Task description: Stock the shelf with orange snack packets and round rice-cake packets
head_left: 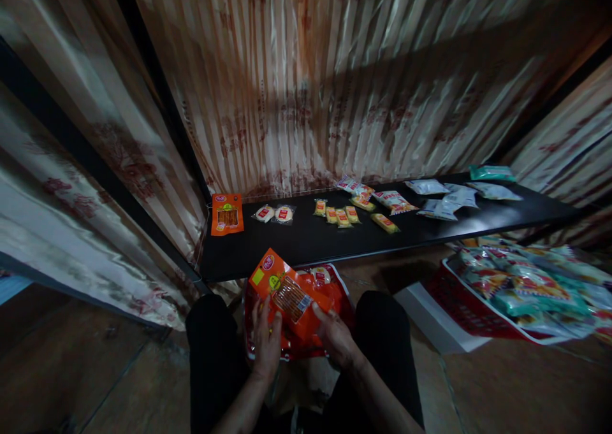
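Both of my hands hold an orange snack packet [287,292] with a clear window, tilted, just above my lap. My left hand [266,341] grips its lower left edge. My right hand [335,337] grips its lower right edge. Under the packet lies a red plastic bag [340,297] holding more snack packs, between my knees. On the low black shelf [296,246] in front, a matching orange packet [227,214] lies flat at the left end.
Along the shelf lie two round white-and-red packs [274,214], several small yellow packs [337,215], a red-white pack [393,201] and pale pouches [447,199]. A red basket [459,303] full of snack bags sits on the floor at right. Striped curtains hang around.
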Demonstrator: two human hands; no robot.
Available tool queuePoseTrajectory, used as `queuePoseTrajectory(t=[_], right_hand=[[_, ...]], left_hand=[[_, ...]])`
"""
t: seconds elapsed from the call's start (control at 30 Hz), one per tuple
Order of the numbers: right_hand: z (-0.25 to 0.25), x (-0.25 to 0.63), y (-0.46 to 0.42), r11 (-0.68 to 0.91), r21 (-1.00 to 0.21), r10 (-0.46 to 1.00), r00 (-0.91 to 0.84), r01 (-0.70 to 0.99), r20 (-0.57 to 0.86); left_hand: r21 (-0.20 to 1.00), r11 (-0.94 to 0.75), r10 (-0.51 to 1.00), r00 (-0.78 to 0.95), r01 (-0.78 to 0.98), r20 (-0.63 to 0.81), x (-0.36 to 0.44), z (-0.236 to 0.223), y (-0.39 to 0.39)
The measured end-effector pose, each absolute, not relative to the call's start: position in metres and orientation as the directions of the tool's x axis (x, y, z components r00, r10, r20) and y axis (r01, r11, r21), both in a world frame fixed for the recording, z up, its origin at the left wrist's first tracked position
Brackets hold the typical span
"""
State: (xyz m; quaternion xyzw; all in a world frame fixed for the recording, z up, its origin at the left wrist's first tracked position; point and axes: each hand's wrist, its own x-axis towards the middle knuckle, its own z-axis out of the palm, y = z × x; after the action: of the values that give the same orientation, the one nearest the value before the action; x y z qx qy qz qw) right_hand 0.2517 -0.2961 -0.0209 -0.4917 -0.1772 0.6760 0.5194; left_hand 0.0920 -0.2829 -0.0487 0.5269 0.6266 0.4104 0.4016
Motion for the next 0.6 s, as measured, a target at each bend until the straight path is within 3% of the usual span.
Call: queuePoseTrajectory(t=[0.17, 0.33, 0.47, 0.6], right_hand=[[-0.007, 0.244, -0.297, -0.333, -0.875, 0.928, 0.045, -0.353, -0.371], [-0.001, 0.236, -0.299, -0.037, -0.999, 0.999, 0.009, -0.026, -0.038], [-0.008, 0.232, -0.304, 0.170, -0.944, 0.985, -0.083, 0.283, 0.152], [-0.014, 0.232, -0.308, 0.361, -0.803, 0.932, -0.217, 0.474, 0.291]], left_hand=[[0.971, 0.239, 0.965, -0.104, -0.018, -0.239, 0.102, -0.049, -0.280], [0.911, 0.330, 0.934, -0.055, -0.248, -0.353, 0.103, -0.043, -0.281], [0.741, 0.360, 0.892, -0.022, -0.566, -0.451, 0.102, -0.023, -0.283], [0.573, 0.418, 0.869, 0.127, -0.705, -0.478, 0.099, -0.002, -0.284]])
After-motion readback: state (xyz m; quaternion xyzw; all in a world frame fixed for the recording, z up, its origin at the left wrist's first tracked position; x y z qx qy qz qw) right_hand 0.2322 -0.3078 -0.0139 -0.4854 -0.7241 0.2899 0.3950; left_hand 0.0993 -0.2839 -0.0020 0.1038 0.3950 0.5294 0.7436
